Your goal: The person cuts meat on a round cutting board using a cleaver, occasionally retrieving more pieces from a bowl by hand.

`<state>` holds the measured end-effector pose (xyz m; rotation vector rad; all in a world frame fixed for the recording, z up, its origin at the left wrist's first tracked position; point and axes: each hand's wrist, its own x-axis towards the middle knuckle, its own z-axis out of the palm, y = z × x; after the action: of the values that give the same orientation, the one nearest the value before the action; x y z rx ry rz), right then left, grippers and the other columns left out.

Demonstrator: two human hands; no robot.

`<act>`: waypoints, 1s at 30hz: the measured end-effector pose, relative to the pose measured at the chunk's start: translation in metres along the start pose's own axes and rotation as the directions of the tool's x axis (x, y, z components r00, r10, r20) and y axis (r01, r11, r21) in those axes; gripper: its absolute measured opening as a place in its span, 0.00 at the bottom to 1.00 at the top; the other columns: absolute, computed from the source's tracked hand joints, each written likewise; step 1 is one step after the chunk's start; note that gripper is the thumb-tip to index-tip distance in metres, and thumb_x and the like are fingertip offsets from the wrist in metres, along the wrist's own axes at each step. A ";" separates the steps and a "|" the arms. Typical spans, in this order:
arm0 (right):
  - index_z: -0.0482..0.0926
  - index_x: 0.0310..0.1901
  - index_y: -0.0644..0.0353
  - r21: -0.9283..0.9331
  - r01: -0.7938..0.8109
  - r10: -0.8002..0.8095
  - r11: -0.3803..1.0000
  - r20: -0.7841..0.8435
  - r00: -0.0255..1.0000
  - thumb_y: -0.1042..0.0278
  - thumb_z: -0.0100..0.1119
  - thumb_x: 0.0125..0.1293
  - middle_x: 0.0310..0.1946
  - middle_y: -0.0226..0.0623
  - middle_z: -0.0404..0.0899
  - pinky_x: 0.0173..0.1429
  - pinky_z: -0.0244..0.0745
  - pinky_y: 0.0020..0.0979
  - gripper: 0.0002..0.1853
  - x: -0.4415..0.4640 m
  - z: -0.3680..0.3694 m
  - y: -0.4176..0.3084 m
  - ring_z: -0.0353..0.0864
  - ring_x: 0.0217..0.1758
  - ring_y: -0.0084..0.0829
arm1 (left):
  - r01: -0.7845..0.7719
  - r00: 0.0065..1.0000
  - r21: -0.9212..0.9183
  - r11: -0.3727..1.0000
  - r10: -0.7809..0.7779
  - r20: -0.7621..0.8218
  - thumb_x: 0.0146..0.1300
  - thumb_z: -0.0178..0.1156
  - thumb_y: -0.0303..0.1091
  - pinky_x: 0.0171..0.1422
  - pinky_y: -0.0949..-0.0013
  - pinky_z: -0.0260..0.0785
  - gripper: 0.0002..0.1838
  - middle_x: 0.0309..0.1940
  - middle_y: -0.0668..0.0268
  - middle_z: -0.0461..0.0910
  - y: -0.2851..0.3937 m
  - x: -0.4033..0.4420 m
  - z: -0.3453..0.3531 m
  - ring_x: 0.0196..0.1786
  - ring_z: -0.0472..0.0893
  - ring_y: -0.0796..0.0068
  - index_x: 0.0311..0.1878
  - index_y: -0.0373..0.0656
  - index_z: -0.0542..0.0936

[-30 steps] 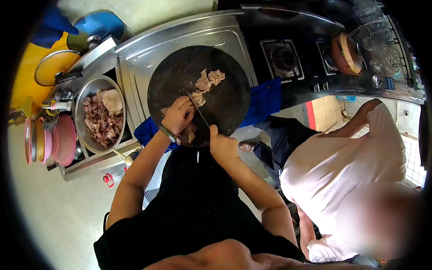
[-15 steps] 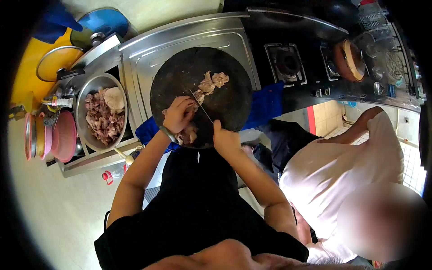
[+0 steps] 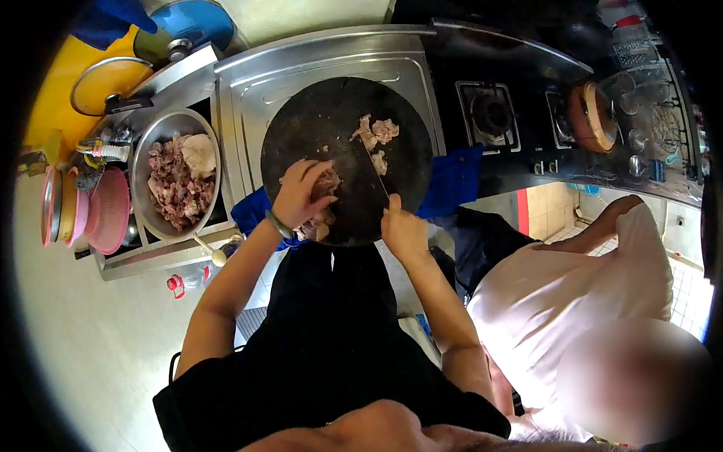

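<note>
A round dark cutting board (image 3: 301, 128) lies over the steel counter. My left hand (image 3: 300, 192) rests at the board's left side with its thumb and fingers spread apart around a piece of raw meat (image 3: 325, 184). More meat lies below that palm, partly hidden. My right hand (image 3: 405, 232) is closed on the handle of a knife (image 3: 374, 167), whose thin blade points up and left across the board. Beside the blade, on the far right of the board, are several cut pieces of meat (image 3: 384, 131).
A steel bowl (image 3: 140, 197) of chopped meat stands on the left. Pink baskets (image 3: 107, 211) and a glass lid (image 3: 113, 84) are beyond it. To the right are a gas burner (image 3: 493, 114) and a clay pot (image 3: 590, 117). Another person (image 3: 572, 264) is close on my right.
My left hand has loosened, its fingers spreading over the meat. The knife has moved right, away from that hand, along with a small piece of meat. The view has shifted slightly.
</note>
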<state>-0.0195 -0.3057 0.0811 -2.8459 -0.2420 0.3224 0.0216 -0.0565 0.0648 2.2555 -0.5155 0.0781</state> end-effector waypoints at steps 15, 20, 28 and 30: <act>0.67 0.50 0.58 0.060 0.112 -0.115 0.992 0.046 0.992 0.62 0.56 0.65 0.17 0.41 0.79 0.23 0.75 0.42 0.16 -0.051 -0.012 -0.026 0.81 0.18 0.42 | 0.227 0.941 -0.049 0.973 -0.232 -0.248 0.52 0.65 0.24 0.57 0.58 0.69 0.17 0.45 0.56 0.76 0.007 -0.027 0.021 0.51 0.76 0.52 0.47 0.42 0.78; 0.66 0.53 0.62 0.079 0.069 -0.079 0.994 0.129 0.989 0.63 0.55 0.66 0.18 0.43 0.80 0.25 0.76 0.44 0.18 -0.040 -0.022 -0.032 0.82 0.20 0.46 | 0.131 0.964 0.003 0.991 -0.127 -0.234 0.54 0.66 0.25 0.57 0.58 0.69 0.16 0.46 0.56 0.77 -0.004 -0.029 0.029 0.52 0.75 0.51 0.47 0.41 0.78; 0.66 0.56 0.63 0.137 0.097 -0.112 0.986 0.106 0.988 0.63 0.54 0.65 0.25 0.46 0.82 0.32 0.78 0.48 0.20 0.023 -0.006 -0.054 0.84 0.27 0.49 | 0.119 0.953 0.005 0.993 -0.113 -0.281 0.52 0.67 0.25 0.56 0.58 0.69 0.16 0.45 0.56 0.77 -0.005 -0.027 0.027 0.51 0.76 0.51 0.46 0.40 0.78; 0.66 0.56 0.63 0.130 0.096 -0.112 0.987 0.130 0.985 0.63 0.53 0.66 0.26 0.47 0.83 0.33 0.78 0.49 0.20 0.023 -0.005 -0.055 0.84 0.27 0.50 | 0.165 0.955 -0.009 0.986 -0.162 -0.249 0.52 0.67 0.25 0.56 0.58 0.69 0.16 0.45 0.56 0.77 -0.004 -0.028 0.025 0.51 0.76 0.52 0.46 0.40 0.78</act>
<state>-0.0039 -0.2504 0.0965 -2.6813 -0.3832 0.4937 -0.0050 -0.0631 0.0393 2.2500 -0.1942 0.2768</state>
